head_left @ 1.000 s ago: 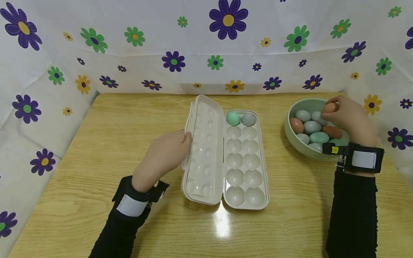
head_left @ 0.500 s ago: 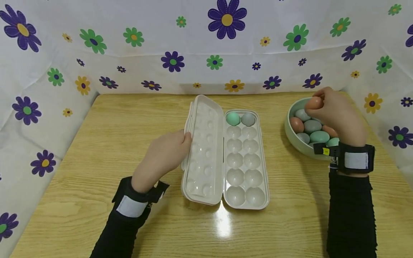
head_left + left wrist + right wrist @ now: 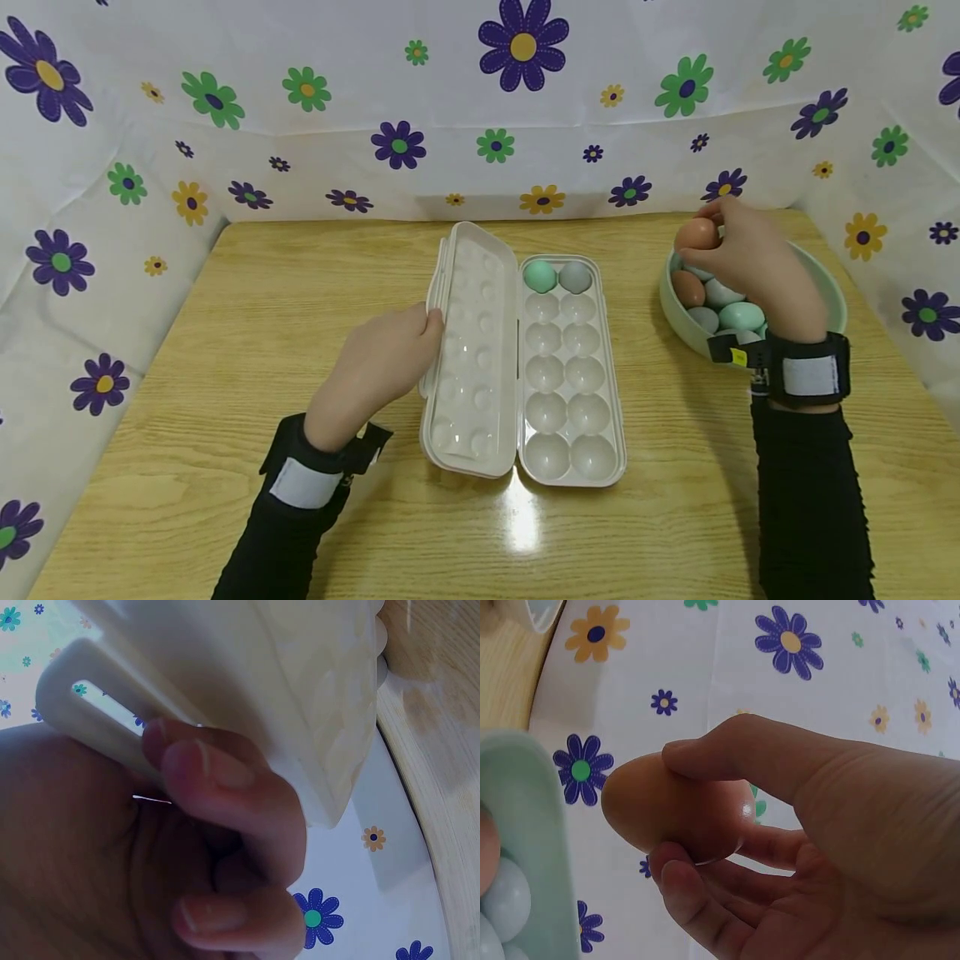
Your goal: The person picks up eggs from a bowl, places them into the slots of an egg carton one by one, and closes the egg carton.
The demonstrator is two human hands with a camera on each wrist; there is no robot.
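Between thumb and fingers, my right hand (image 3: 757, 258) pinches a brown egg (image 3: 679, 806) above the left rim of a pale green bowl (image 3: 834, 292). Inside the bowl lie several brown, grey and green eggs, partly hidden by the hand. A white egg carton (image 3: 564, 467) stands unfolded mid-table; a green egg (image 3: 540, 276) and a grey egg (image 3: 575, 277) occupy its far row of cups. My left hand (image 3: 375, 367) grips the left edge of the carton's raised lid (image 3: 476, 350). In the left wrist view, fingers curl at the lid's slotted handle (image 3: 90, 712).
The wooden table (image 3: 247, 333) carries the carton in the middle and the bowl at the right. A flowered white cloth (image 3: 450, 92) rises along the table's back and sides.
My right hand has lifted the brown egg and carried it left across the bowl to its left rim. The left hand and the carton have stayed in place.
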